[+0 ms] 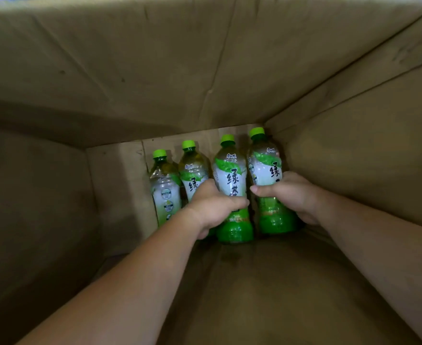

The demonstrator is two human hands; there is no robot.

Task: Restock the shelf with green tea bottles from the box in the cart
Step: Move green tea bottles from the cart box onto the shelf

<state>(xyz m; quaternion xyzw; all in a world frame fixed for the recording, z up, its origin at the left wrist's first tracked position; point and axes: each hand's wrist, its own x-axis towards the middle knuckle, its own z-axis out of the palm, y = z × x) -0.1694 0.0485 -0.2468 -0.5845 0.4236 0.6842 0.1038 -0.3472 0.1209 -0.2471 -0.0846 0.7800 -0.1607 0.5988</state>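
Observation:
Several green tea bottles with green caps lie side by side at the bottom of a deep cardboard box (205,70). My left hand (213,207) grips the second bottle from the right (231,175) around its middle. My right hand (292,195) grips the rightmost bottle (264,165), which lies against the right wall. Two more bottles lie to the left: one (192,168) partly hidden behind my left hand, and the leftmost bottle (165,185). Both forearms reach down into the box.
Tall cardboard walls close in on all sides. The right wall (366,158) stands right beside my right hand. A bare strip of box floor (120,195) shows left of the bottles. The shelf and cart are out of view.

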